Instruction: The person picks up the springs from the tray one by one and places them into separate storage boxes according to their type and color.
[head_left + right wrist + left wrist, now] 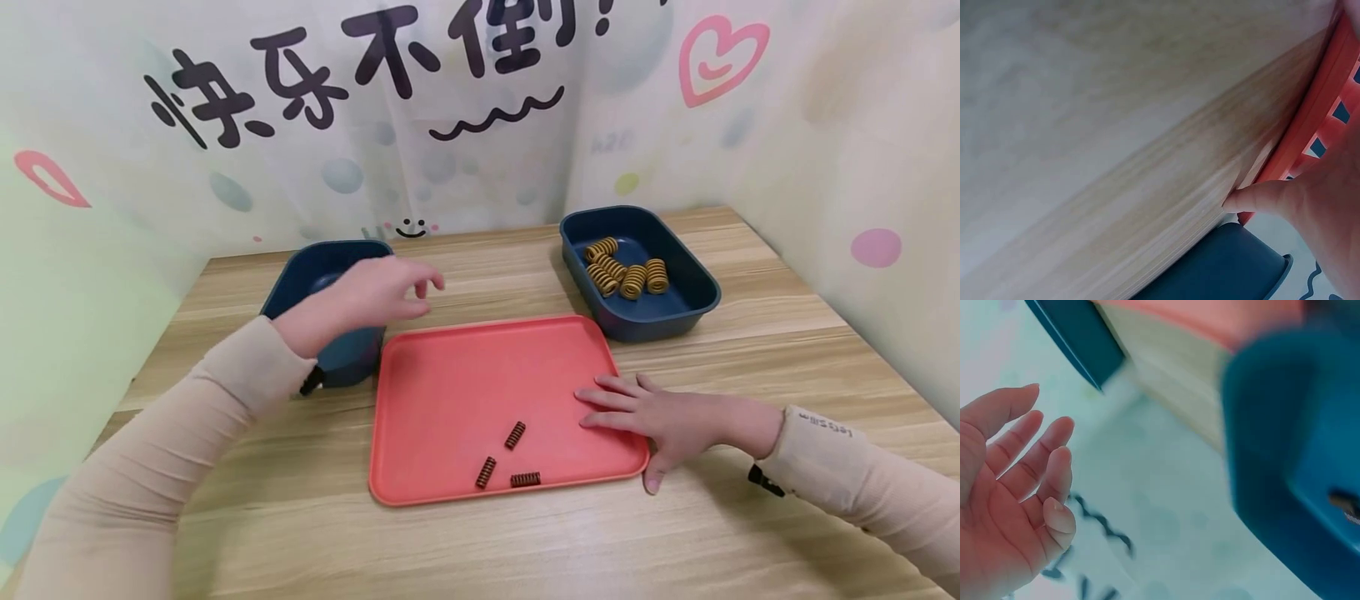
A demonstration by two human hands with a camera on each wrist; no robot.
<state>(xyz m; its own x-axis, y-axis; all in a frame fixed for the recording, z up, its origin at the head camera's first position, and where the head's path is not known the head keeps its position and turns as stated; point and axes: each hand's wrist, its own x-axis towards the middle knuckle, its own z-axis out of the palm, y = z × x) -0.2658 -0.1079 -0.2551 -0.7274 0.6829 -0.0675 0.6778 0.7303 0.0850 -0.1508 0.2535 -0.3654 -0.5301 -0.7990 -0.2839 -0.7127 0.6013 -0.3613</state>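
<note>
Over the blue bin (348, 358) on the left hovers my left hand (363, 292), its fingers loosely bent. Nothing lies in that palm in the left wrist view, where a small dark piece (1344, 502), too blurred to name, shows inside the bin. My right hand (663, 417) rests spread on the right edge of the red tray (450, 392), fingers over the rim and thumb (1260, 197) outside it by the tabletop. Near the tray's front edge lie three small dark coil springs: one (515, 435) tilted, another (486, 472) to its left, a third (525, 479) along the rim.
A second blue bin (693, 296) stands behind the tray at the right. Several larger gold springs (632, 282) lie inside it. The wooden tabletop (487, 550) meets a printed cloth backdrop (480, 175) at the back and sides.
</note>
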